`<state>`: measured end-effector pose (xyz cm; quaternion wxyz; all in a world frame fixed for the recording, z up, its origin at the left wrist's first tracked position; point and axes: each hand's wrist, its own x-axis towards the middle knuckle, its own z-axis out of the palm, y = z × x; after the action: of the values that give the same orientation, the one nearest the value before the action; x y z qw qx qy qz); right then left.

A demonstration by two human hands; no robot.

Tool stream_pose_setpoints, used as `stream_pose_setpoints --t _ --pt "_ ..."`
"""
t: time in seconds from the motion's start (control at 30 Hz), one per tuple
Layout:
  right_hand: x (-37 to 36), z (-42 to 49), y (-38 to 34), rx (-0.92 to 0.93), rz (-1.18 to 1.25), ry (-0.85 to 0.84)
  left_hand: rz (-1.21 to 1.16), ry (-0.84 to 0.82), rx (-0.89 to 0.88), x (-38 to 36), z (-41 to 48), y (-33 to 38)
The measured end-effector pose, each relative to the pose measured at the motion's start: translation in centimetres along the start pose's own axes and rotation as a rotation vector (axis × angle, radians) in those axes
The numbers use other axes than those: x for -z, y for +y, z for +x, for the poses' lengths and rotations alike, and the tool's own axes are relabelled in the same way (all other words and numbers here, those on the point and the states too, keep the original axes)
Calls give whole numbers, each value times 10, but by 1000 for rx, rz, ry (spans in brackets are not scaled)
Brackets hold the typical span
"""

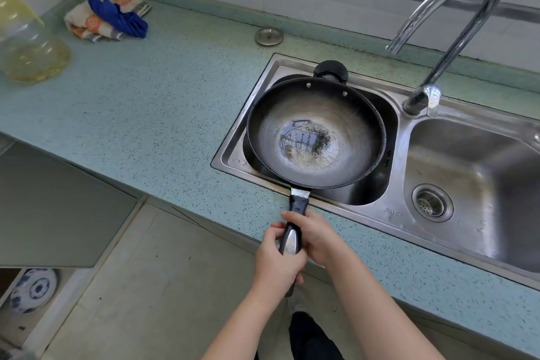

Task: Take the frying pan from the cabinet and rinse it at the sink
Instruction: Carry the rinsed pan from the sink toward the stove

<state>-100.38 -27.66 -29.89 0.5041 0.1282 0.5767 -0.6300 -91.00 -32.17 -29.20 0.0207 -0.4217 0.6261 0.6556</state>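
Gripping the frying pan (315, 131) by its long black handle (298, 207) with both hands: left hand (276, 263) wrapped round the end nearer the body, right hand (317, 238) curled round it just above, toward the bowl. Holding the pan roughly level over the left basin (377, 184) of a steel double sink (391, 213), handle reaching back across the speckled blue-green countertop (146, 102). Hard to tell whether the underside touches the basin's rim. Inside the pan, a shallow pool of water with dark specks; at the far rim, two rivets and a short black helper grip (331, 70). To the right, a curved chrome faucet (455, 9) standing behind the divider, and the right basin with its drain strainer (432, 203). Behind the sink, a round metal cap (268, 36). Far left on the counter, a patterned cloth (84, 23) with a blue rag (122, 17) on it, and a plastic bottle (26, 47) of yellowish oil at the edge. Low at left, under the counter, a blue-and-white porcelain bowl (32, 291).
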Motion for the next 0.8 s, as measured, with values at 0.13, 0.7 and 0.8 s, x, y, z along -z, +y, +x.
stream_pose_setpoints --t 0.13,0.7,0.8 --pt "1 1 1 -2 35 -23 51 -61 54 2 1 5" --pt "-7 2 -2 -51 274 -44 210 -40 101 -4 2 12" --pt "-5 4 0 -64 287 -38 189 -29 91 -5 0 8"
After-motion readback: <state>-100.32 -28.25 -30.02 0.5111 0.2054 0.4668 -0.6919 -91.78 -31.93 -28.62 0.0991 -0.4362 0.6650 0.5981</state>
